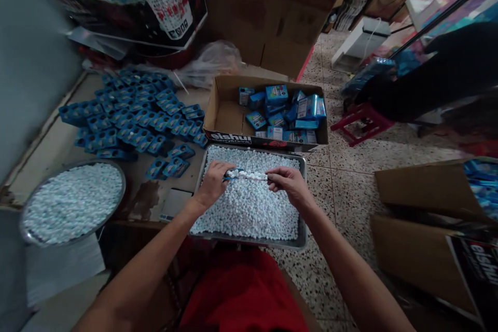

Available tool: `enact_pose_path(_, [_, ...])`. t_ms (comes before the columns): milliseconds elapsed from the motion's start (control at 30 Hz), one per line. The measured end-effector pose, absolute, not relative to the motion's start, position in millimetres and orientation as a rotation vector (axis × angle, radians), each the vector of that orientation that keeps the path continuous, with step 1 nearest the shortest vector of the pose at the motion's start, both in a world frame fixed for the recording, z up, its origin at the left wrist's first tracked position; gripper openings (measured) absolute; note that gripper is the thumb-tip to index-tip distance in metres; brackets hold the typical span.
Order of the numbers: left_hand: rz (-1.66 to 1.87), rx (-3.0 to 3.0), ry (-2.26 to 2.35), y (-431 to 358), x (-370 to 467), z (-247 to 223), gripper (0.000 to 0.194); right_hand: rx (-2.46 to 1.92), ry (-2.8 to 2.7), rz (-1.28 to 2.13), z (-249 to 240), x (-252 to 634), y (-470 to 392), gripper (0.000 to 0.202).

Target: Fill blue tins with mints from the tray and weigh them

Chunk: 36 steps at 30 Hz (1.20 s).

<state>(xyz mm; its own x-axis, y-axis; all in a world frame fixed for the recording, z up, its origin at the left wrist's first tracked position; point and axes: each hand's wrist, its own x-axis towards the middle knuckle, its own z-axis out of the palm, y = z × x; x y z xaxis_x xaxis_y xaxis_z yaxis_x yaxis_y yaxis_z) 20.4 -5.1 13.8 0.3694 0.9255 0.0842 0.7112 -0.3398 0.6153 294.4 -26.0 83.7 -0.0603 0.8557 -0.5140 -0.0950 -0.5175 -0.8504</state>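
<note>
You're at a two-handed holding step: your left hand (212, 179) and right hand (287, 180) pinch opposite ends of a narrow, pellet-lined strip (251, 175) above the metal tray (302, 231). Moving it calls for keeping it level.

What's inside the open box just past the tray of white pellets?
The box holds small blue packs, loosely jumbled, mostly toward its right end. The upper ones hide much of those beneath, so I can't tell how many there are.
</note>
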Motion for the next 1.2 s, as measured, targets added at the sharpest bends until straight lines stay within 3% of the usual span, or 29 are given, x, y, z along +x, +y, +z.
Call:
enact_pose_path(100, [0.656,2.064,1.458,-9.2,23.6,7.4,0.056,-1.558,-0.992,1.594,86.7,291.5,-18.3,0.026])
enact_pose_path(267, [0.694,2.083,1.450,-12.3,32.5,0.8,0.047,-1.778,-1.260,1.437,93.7,276.8,-6.1,0.017])
enact_pose_path(400, [0.698,2.202,1.483,-19.0,41.1,-6.8,0.058,-1.892,-1.915,1.006,103.3,228.2,1.4,0.021])
enact_pose_path(500, [0.660,2.255,1.502,-23.7,43.4,-9.2,0.067,-1.785,-2.223,0.874,114.2,213.6,0.9,0.025])
enact_pose_path(667, [0.413,2.406,1.386,-20.4,40.8,-4.9,0.063,-1.808,-1.580,1.074,112.7,326.0,-40.6,0.020])
enact_pose_path(800, [0.189,2.343,1.339,-8.1,30.9,3.0,0.036,-2.088,-1.022,1.212,57.2,415.2,-108.9,0.020])
enact_pose_path(1000, [0.016,2.253,0.893,25.0,-10.7,8.7,0.062,-1.900,-0.601,1.388,-57.5,347.0,-134.1,0.027])
enact_pose_path(1100, [-0.037,2.368,0.918,40.5,-25.9,12.5,0.062,-1.787,-0.559,1.489,-74.9,310.2,-111.3,0.027])
enact_pose_path(1200, [0.035,2.490,1.003,45.9,-31.6,23.2,0.049,-1.709,-0.539,1.534,-63.6,315.5,-95.6,0.031])
